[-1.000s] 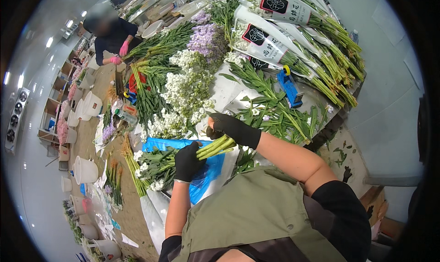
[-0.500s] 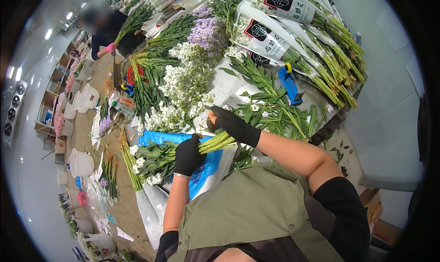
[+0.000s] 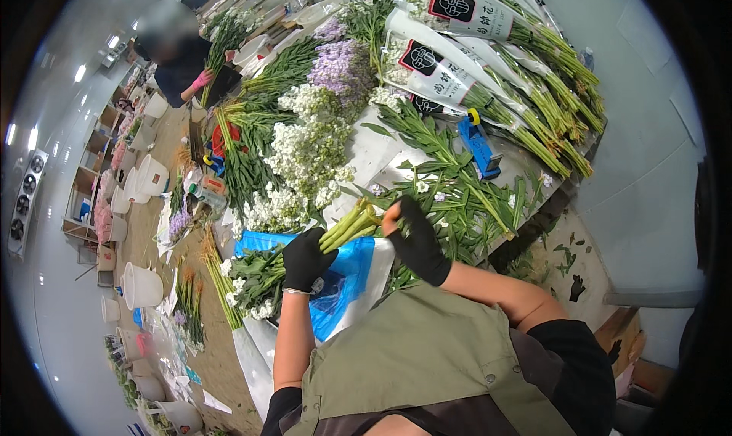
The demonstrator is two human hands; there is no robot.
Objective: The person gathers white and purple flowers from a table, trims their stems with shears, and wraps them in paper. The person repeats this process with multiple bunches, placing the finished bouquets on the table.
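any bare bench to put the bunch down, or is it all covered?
One bare white patch of bench, bordered by the white blooms, the leafy stems and the sleeved bunches. The blue wrapper under the held bunch is partly open. Elsewhere crowded: stems and trimmings cover the right, around the blue tool.

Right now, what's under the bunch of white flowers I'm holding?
A blue plastic sleeve lies under the bunch, gripped by the left hand. The right hand is at the stem ends. The table beneath the sleeve is covered.
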